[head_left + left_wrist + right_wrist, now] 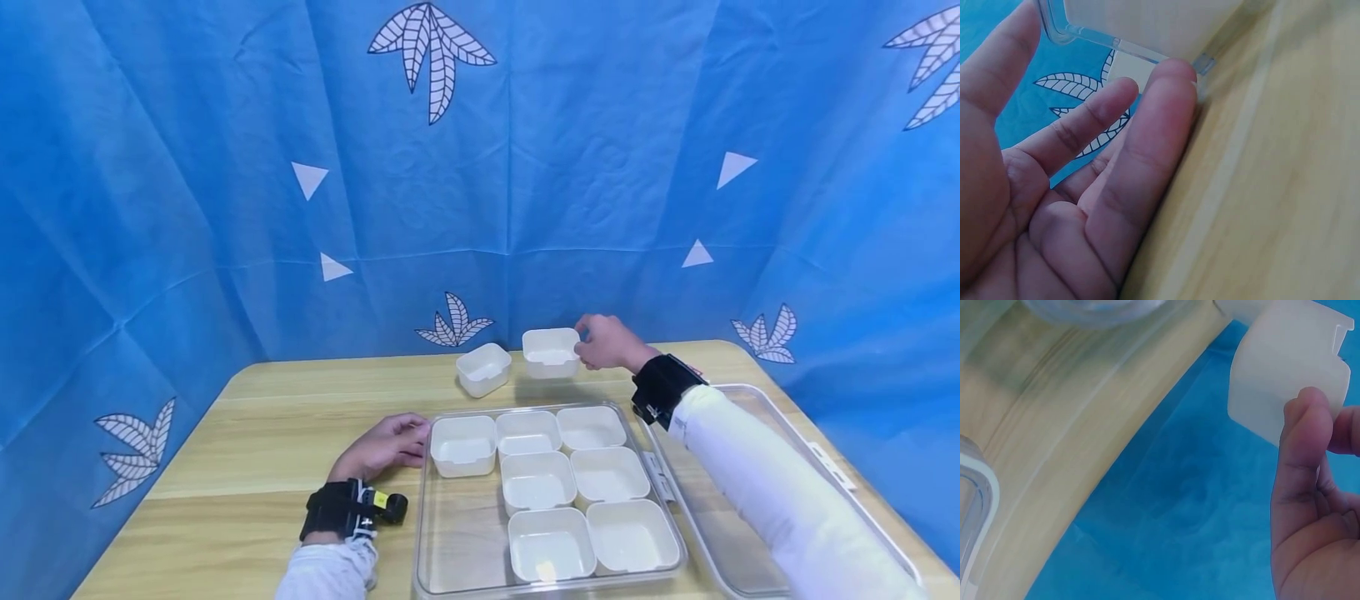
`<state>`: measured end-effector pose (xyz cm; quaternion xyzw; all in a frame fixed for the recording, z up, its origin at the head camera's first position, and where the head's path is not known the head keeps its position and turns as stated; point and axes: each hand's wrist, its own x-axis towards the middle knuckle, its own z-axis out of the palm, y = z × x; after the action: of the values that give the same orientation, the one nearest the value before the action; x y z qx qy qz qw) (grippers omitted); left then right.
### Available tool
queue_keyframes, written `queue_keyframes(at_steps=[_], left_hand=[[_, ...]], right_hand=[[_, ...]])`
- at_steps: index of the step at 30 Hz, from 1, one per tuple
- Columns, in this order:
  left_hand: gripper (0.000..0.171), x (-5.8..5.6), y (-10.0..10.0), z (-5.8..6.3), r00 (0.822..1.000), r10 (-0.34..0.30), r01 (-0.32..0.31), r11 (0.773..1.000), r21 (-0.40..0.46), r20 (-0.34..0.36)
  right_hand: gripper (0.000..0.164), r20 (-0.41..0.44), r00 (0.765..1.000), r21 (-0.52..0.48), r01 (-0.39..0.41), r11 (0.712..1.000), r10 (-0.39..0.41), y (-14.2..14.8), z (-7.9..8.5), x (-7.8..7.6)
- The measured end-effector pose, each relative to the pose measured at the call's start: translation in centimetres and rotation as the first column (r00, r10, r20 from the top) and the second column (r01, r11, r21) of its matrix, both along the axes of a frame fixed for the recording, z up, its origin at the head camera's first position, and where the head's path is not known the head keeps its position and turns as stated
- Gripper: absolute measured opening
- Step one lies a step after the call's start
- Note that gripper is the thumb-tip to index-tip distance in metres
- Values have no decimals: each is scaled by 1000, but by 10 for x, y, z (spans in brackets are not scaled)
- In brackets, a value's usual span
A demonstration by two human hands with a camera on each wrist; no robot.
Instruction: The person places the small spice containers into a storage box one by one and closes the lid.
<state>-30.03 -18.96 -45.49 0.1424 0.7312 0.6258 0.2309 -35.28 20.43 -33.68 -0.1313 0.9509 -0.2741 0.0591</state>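
One pale bin (551,357) sits in the pinch of my right hand (609,343): thumb and fingers close on its right side, so its body reaches out to the left of my fingertips. It hangs over the far part of the table (225,475), mouth up, with a soft shadow on the wood below it. From the right wrist, its wall shows against blue cloth, clear of the wood.

A second, loose bin (483,369) stands on the table just left of the held one, slightly turned. Nearer me, seven more bins (537,481) stand in one clear tray (463,533): three along the back, two in the middle, two in front, with bare tray floor at the front left. That makes nine bins in all.

My left hand (384,444) grips nothing; its fingers are relaxed, with fingertips against the tray's back left corner, beside the bin there.

One clear lid (697,487) with a pale rim lies right of the tray, partly beneath my right sleeve (783,496). I wear two black wristbands (663,387), one on each arm. Behind everything, the blue cloth (187,242) shows five leaf clusters and four white triangles.
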Motion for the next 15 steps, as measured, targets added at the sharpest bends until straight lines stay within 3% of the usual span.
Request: queue_keyframes(at_steps=[8, 15], left_hand=[[48, 1, -2, 1, 1000, -12, 12, 1000, 0, 0], [46, 0, 0, 1, 1000, -5, 5, 1000, 6, 3]], right_hand=[[41, 28, 1000, -46, 9, 999, -8, -7, -7, 12], [40, -13, 1000, -58, 1, 998, -2, -11, -6, 24]])
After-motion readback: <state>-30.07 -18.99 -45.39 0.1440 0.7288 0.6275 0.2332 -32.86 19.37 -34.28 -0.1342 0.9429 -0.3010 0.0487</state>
